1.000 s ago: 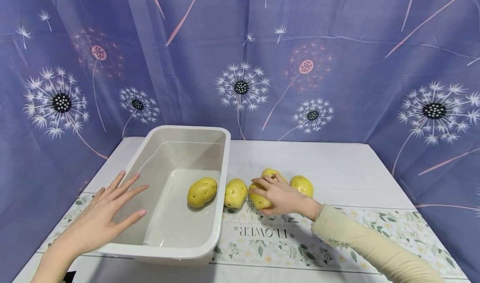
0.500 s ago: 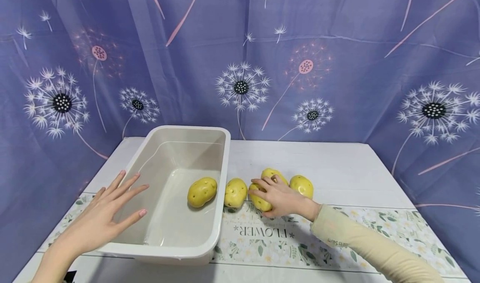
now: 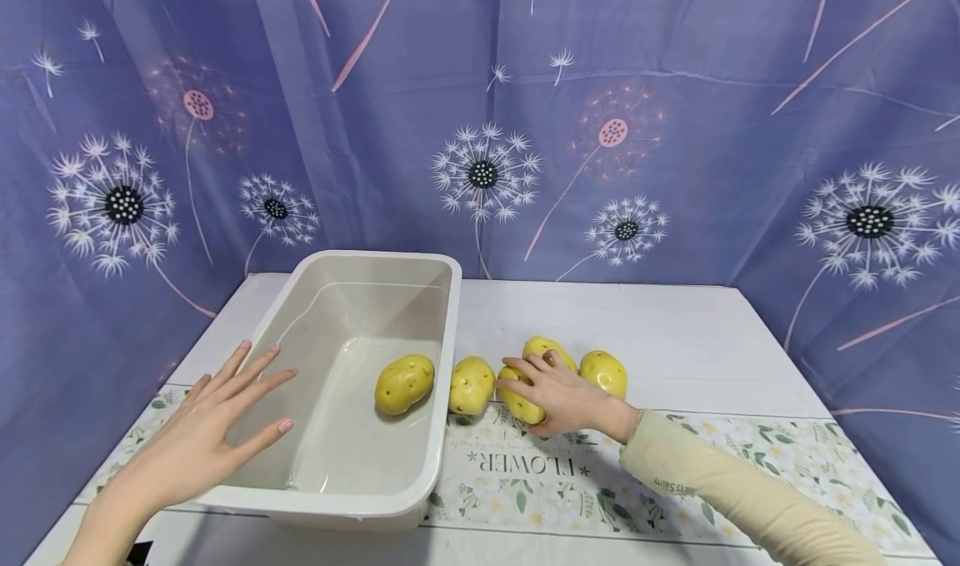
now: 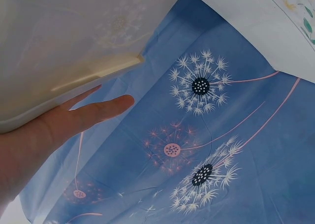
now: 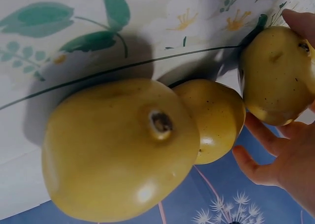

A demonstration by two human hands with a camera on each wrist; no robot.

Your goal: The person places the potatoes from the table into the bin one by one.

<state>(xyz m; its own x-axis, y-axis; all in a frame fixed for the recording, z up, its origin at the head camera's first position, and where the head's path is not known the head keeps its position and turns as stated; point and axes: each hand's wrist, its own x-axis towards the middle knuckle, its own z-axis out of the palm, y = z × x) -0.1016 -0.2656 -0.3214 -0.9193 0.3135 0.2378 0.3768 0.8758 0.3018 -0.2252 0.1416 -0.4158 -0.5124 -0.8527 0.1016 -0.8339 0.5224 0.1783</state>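
Observation:
A white plastic tub (image 3: 450,316) stands left of centre on the table, with one yellow potato (image 3: 405,384) inside it. Another potato (image 3: 472,385) lies just outside the tub's right wall. My right hand (image 3: 534,393) grips the potato (image 3: 516,401) beside that one, fingers curled over its top; in the right wrist view the gripped potato (image 5: 278,76) sits against my fingers (image 5: 268,145). Two more potatoes (image 3: 542,347) (image 3: 603,372) lie behind and to the right of that hand. My left hand (image 3: 210,433) is flat with fingers spread at the tub's left rim (image 4: 74,37).
A floral runner (image 3: 570,474) printed FLOWER covers the front of the white table (image 3: 675,324). A blue dandelion-print curtain (image 3: 480,116) closes in the back and both sides.

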